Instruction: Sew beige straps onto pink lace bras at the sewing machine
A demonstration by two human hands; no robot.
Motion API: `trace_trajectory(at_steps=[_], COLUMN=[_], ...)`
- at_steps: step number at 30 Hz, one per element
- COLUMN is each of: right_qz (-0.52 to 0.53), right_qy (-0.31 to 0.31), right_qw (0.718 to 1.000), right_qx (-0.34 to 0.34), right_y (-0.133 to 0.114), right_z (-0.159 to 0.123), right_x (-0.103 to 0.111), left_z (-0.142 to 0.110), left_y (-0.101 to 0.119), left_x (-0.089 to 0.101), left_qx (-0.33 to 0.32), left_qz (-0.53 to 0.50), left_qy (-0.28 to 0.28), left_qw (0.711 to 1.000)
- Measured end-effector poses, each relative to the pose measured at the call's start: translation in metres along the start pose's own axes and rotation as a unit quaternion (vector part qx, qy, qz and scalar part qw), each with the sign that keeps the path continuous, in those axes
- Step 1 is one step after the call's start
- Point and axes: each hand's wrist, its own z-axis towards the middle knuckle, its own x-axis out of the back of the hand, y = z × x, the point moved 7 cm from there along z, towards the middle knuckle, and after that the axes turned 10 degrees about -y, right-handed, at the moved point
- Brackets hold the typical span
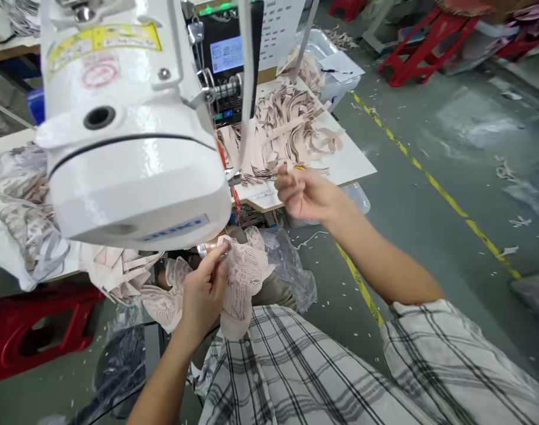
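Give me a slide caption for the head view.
Left hand holds pale pink lace fabric near a white JUKI sewing machine; right hand near piled beige fabric strips.

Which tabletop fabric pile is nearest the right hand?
The pile of beige strips, right of the white sewing machine head, with the right hand at its near edge; the lace pile lies on the machine's other side.

Two grips [205,289] [303,195], one screen [227,54]
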Motion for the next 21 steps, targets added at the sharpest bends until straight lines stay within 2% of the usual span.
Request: trace_trajectory(at_steps=[4,8,13,15,18,21], right_qz=[-0.069,-0.151,-0.291,-0.329,-0.412,-0.46], right_qy=[-0.032,-0.036,-0.009,0.007,0.032,0.042], right_qw=[0.997,0.988,0.957,0.942,0.895,0.858], right_qx=[-0.006,-0.01,0.011,0.065,0.17,0.224], right_y=[0.048,0.071,0.074,0.068,0.058,0.055], right_z=[-0.018,-0.007,0.028,0.039,0.048,0.052], right_x=[-0.036,-0.05,-0.046,-0.046,-0.052,-0.06], left_z=[-0.003,-0.005,-0.006,-0.006,-0.008,-0.009], left_y=[-0.002,-0.002,-0.002,-0.002,-0.001,-0.001], left_x=[0.005,0.012,0.017,0.018,0.018,0.017], left_qx=[0.025,0.033,0.043,0.047,0.051,0.046], left_qz=[0.009,-0.004,-0.037,-0.047,-0.047,-0.028], left_qy=[-0.002,-0.006,-0.013,-0.019,-0.027,-0.031], left_qw=[1.0,0.999,0.998,0.998,0.997,0.998])
